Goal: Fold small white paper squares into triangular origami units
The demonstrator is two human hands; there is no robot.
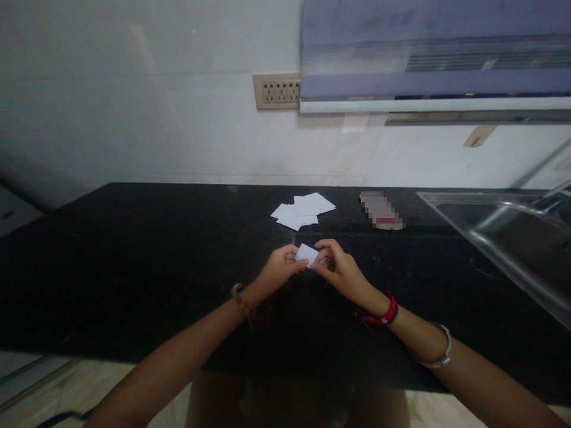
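Observation:
A small folded piece of white paper (306, 253) is held between my two hands, just above the black countertop. My left hand (285, 263) grips its left side, with the thumb lying across the lower front. On the right edge, my right hand (338, 266) pinches the paper between thumb and curled fingers, its index finger reaching over the top corner. Beyond my hands, several loose white paper sheets (303, 211) lie overlapping on the counter. The fingertips behind the paper are hidden.
The black countertop (134, 267) runs along a tiled wall. A pixelated pinkish flat object (381, 211) lies right of the papers. At far right is a metal sink (473, 235). A socket panel (277, 91) and a purple-and-white hanging cover (428, 59) are on the wall.

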